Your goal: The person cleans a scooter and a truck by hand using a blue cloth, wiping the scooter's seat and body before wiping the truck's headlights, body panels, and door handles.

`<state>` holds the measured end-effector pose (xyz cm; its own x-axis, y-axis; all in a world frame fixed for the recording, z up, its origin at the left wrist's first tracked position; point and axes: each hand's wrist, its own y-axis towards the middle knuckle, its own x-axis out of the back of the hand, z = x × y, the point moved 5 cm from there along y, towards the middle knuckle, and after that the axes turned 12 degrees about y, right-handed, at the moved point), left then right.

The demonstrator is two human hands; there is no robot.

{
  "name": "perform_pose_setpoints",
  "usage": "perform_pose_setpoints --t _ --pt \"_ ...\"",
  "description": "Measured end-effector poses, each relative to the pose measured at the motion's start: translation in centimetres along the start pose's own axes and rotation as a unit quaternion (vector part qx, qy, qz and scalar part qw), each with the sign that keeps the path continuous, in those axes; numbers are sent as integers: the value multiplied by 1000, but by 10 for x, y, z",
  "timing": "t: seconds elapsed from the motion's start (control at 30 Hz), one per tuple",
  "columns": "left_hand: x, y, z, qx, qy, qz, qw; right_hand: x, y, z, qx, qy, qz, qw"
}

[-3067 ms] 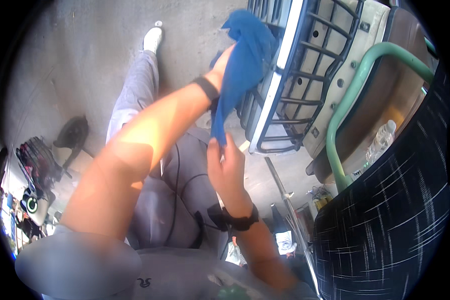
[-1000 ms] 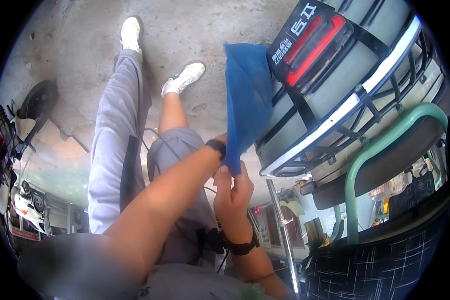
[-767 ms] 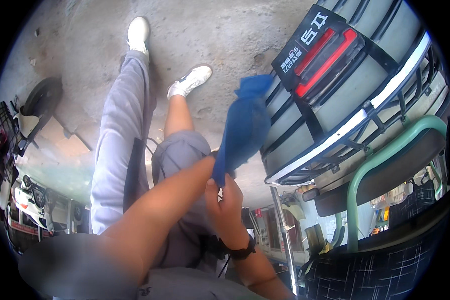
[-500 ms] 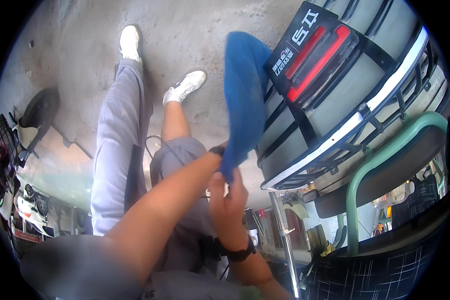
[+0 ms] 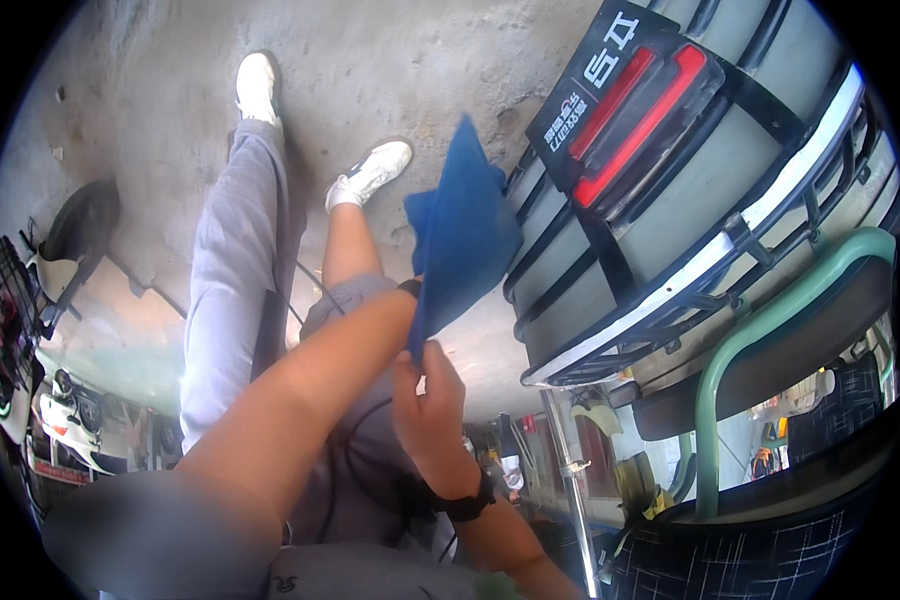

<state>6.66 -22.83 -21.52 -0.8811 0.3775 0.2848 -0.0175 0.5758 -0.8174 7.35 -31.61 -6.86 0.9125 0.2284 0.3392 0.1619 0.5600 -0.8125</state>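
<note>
A blue cloth (image 5: pixel 462 240) hangs from my hands in the middle of the view, just left of the vehicle's barred metal rack (image 5: pixel 670 300). My right hand (image 5: pixel 432 420), with a black band at its wrist, is closed on the cloth's lower tip between thumb and fingers. The left forearm reaches up behind the cloth, which hides that hand's fingers. A dark plate with red reflector strips (image 5: pixel 642 110) is fixed on the rack's grey body.
Pale green tubing (image 5: pixel 730 350) curves around a dark padded part below the rack, beside a metal pole (image 5: pixel 570 470). White shoes (image 5: pixel 260 85) stand on the concrete floor (image 5: pixel 150 110). A white scooter (image 5: pixel 70 420) and a black helmet-like object (image 5: pixel 90 210) are at the left.
Since three seconds ago, the view has shifted to show the reflector plate and both shoes. In the last second the cloth has flapped and moved left; my right hand also moved slightly left.
</note>
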Motion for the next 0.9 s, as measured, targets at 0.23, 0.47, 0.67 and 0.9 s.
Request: perform_pose_setpoints --t 0.23,0.47,0.67,0.9 --pt "-42 40 58 -301 128 -189 926 3 7 -3 37 18 11 999" --pt "-86 44 51 -260 21 13 965 10 25 -8 -39 95 -31 994" --pt "-146 -66 106 -195 -237 343 888 4 1 -51 -123 156 -40 979" --pt "-102 -95 92 -145 -350 418 826 31 -34 -56 -154 276 -74 946"
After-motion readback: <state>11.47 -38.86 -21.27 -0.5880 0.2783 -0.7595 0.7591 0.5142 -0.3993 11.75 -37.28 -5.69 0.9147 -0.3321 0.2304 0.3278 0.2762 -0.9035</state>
